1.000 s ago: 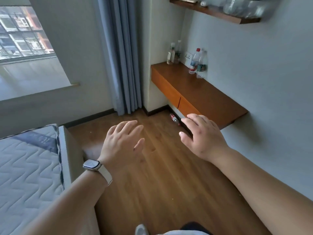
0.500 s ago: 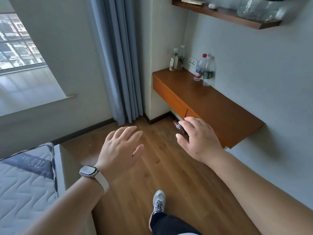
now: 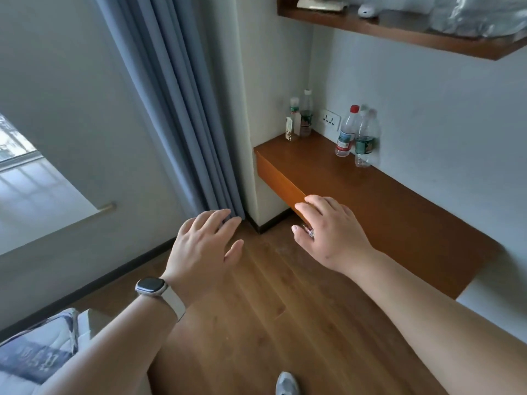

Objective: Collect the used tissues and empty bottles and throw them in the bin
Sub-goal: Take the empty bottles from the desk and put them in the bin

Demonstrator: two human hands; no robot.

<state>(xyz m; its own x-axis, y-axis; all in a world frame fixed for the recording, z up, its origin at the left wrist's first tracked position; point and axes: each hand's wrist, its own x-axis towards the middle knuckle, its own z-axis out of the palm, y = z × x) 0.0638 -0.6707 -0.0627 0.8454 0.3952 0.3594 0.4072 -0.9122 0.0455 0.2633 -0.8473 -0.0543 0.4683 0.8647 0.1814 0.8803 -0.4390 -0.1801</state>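
Daylight is coming through a left window [image 3: 14, 148] onto pale walls [image 3: 71, 95]. A blue curtain [image 3: 176, 109] is hanging by the far corner. A desk [image 3: 413, 218] is jutting from the right wall below a shelf [image 3: 399, 38]. A bed [image 3: 34, 357] is sitting near left on wood floor [image 3: 271, 323].

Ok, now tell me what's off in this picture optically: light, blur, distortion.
Head view: daylight comes from the window at left, washed out there; the wide lens slants the curtain; the green-label bottle by the wall is smeared, as is the clutter on the shelf; left hand and right hand look fairly sharp.
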